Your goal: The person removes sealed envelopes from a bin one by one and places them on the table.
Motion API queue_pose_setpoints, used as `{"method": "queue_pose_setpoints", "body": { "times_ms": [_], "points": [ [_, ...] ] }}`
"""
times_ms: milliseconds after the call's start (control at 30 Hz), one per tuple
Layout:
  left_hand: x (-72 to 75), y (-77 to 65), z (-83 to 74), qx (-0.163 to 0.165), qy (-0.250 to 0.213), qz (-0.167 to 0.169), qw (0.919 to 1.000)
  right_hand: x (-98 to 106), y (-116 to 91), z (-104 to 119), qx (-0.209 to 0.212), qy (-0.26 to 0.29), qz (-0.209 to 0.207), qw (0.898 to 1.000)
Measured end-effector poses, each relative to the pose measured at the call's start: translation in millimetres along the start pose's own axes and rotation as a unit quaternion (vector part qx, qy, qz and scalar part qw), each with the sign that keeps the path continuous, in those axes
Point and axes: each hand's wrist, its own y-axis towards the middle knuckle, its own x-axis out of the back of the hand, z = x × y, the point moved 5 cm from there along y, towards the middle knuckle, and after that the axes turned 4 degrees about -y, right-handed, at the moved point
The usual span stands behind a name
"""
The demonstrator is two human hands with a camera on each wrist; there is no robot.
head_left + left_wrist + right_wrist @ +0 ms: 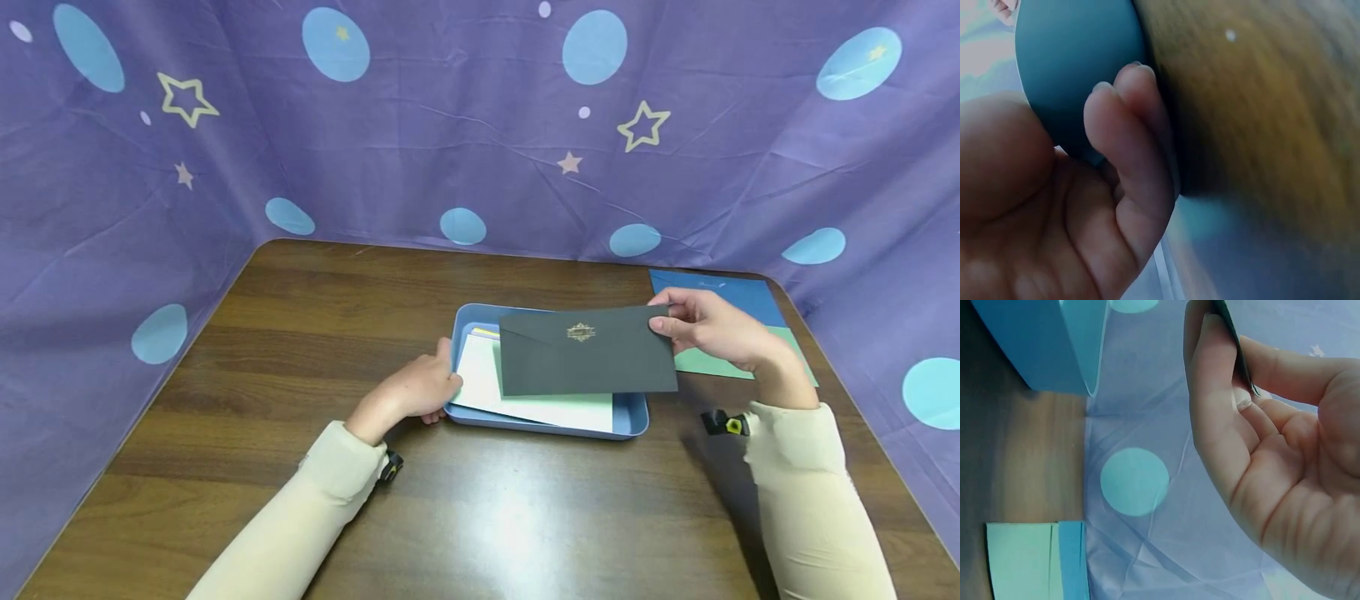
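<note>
Cream sleeves (pixel 288 512): both are reaching forward from the near edge, and I am wearing a black band (pixel 726 422) beneath the right cuff.
Purple curtain (pixel 465 125): it is hanging behind and to both sides, showing pale blue ovals and stars.
Brown desk (pixel 262 350): it is carrying the tray and papers, and light is glaring off its near part.
Blue tray (pixel 632 413): it is sitting near the middle, holding a white sheet (pixel 562 411) and something with a yellow edge (pixel 484 332).
Dark envelope (pixel 585 358): I am holding it over the tray, its right end reaching past the rim.
Blue envelope (pixel 750 298) and green paper (pixel 712 364): they are lying together at the far right.
Right hand (pixel 720 329): my thumb and fingers are pinching the envelope's upper right corner.
Left hand (pixel 416 385): my curled fingers and thumb are gripping the tray's left end.
Gold emblem (pixel 581 332): it is facing me from the dark envelope.
</note>
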Motion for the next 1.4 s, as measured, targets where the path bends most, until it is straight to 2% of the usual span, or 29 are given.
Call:
{"method": "queue_pose_setpoints", "body": {
  "times_ms": [300, 633, 800, 933, 1167, 1400],
  "points": [
    [-1.2, 0.9, 0.3, -0.004, 0.003, 0.001, 1.0, 18, -18, 2, -0.03, -0.046, -0.067, 0.996],
    [-1.1, -2.6, 1.5, 0.0, -0.01, 0.006, 0.9999, 36, -37, 3, -0.03, -0.072, -0.105, 0.991],
    [-1.5, -2.5, 1.7, 0.01, -0.013, 0.002, 0.9999, 45, -49, 2, -0.031, -0.064, -0.118, 0.99],
    [-2.1, -1.2, 1.9, 0.011, -0.003, 0.0, 0.9999, 52, -59, -7, -0.052, -0.071, -0.122, 0.989],
    [-2.4, -2.5, -0.1, 0.011, 0.001, 0.001, 0.9999, 78, -82, -29, -0.096, -0.142, -0.114, 0.979],
    [-3.1, -2.5, 1.7, 0.015, 0.004, 0.004, 0.9999, 109, -109, -61, -0.135, -0.155, -0.097, 0.974]
  ]
}}
